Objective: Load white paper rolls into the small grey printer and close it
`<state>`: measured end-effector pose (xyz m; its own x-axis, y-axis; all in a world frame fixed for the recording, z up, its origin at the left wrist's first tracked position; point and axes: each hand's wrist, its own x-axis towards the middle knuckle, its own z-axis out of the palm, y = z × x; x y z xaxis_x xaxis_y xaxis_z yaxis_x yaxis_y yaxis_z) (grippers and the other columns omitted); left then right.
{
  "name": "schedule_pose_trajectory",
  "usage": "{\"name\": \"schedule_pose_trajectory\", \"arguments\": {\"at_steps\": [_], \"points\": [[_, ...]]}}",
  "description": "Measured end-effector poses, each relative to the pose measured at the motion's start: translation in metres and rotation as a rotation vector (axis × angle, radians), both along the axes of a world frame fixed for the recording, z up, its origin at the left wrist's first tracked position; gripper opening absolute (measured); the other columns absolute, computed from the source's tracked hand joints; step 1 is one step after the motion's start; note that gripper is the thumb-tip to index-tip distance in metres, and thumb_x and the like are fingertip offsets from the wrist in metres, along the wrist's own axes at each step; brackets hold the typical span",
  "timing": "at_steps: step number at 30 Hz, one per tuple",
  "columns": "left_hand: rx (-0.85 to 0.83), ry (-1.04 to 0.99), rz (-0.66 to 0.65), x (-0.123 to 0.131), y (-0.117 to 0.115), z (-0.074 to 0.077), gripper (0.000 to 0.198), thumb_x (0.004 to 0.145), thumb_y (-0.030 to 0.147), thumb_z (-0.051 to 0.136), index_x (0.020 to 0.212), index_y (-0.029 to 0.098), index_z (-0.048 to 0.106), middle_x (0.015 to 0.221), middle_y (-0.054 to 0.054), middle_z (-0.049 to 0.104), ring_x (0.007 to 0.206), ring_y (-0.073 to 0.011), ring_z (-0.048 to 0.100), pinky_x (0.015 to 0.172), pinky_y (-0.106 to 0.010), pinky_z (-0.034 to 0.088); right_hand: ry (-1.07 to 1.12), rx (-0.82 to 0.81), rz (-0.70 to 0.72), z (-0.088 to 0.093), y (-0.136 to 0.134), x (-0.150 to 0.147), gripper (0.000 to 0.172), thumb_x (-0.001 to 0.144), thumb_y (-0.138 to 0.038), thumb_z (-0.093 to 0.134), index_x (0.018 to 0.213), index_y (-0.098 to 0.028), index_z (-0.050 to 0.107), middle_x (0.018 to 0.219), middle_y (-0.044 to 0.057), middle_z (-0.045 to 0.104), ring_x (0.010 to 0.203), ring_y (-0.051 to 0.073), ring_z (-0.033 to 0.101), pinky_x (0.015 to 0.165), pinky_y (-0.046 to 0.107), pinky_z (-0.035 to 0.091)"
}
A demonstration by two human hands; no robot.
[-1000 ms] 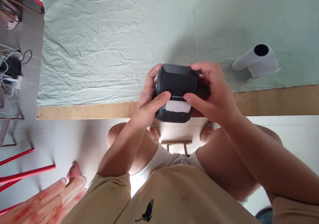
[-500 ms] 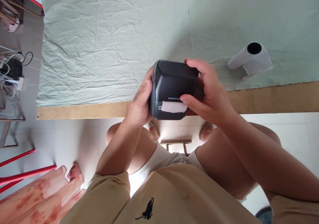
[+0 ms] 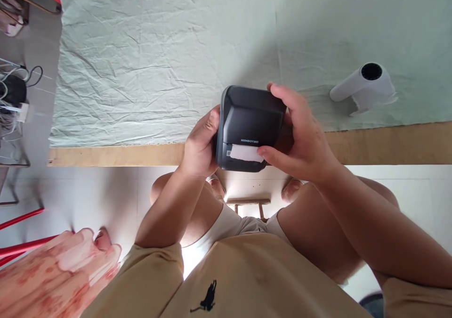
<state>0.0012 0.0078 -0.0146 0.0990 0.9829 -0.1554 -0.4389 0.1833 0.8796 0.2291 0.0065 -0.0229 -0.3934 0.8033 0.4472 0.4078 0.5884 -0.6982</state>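
Between my hands is a black label printer [image 3: 252, 113], held above the table's front edge. A strip of white label paper [image 3: 243, 153] sticks out of the slot on its front, below the printed brand name. My left hand [image 3: 202, 141] is closed around the printer's left side, its thumb up along the casing and its other fingers mostly hidden. On the right, my right hand [image 3: 302, 132] grips the printer, with a finger at the far right corner and the thumb touching the right end of the paper strip.
A roll of white paper [image 3: 363, 85] with a dark core lies on the green cloth [image 3: 158, 63] at the right. The wooden table edge [image 3: 120, 155] runs across in front of me. Tangled cables [image 3: 12, 96] and red bars [image 3: 24, 247] are at the left.
The printer and both hands sit slightly further right in view, and so does the paper roll. My grip on the printer looks the same.
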Motion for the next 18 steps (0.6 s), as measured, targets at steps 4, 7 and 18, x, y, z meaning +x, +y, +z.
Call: {"name": "schedule_pose_trajectory", "arguments": {"at_steps": [4,7,18], "points": [[-0.029,0.006,-0.037,0.004,0.001,0.003,0.051,0.109,0.068,0.075,0.086,0.022,0.072,0.076,-0.001,0.063,0.094,-0.024,0.079,0.087,-0.038,0.067,-0.063,0.065,-0.119,0.003,0.002,0.005,0.072,0.108,-0.064,0.072,0.171,-0.032,0.054,0.165,0.014,0.068,0.125,0.031,0.08,0.091,0.048,0.075],[-0.051,-0.001,-0.074,0.006,0.001,0.004,0.055,0.109,0.075,0.069,0.096,0.022,0.078,0.098,-0.006,0.079,0.127,-0.0328,0.082,0.103,-0.045,0.069,-0.021,0.175,-0.184,0.008,0.003,0.007,0.067,0.102,-0.072,0.079,0.154,-0.03,0.067,0.109,0.005,0.079,0.08,0.02,0.071,0.062,0.037,0.062],[0.134,0.194,-0.149,-0.001,-0.003,0.0,0.046,0.103,0.069,0.08,0.116,0.025,0.083,0.1,-0.004,0.082,0.094,-0.0241,0.08,0.077,-0.034,0.059,0.412,0.153,-0.313,0.022,-0.003,-0.01,0.014,0.109,-0.031,0.076,0.106,-0.031,0.062,0.107,-0.002,0.082,0.08,0.015,0.084,0.044,0.024,0.05]]}}
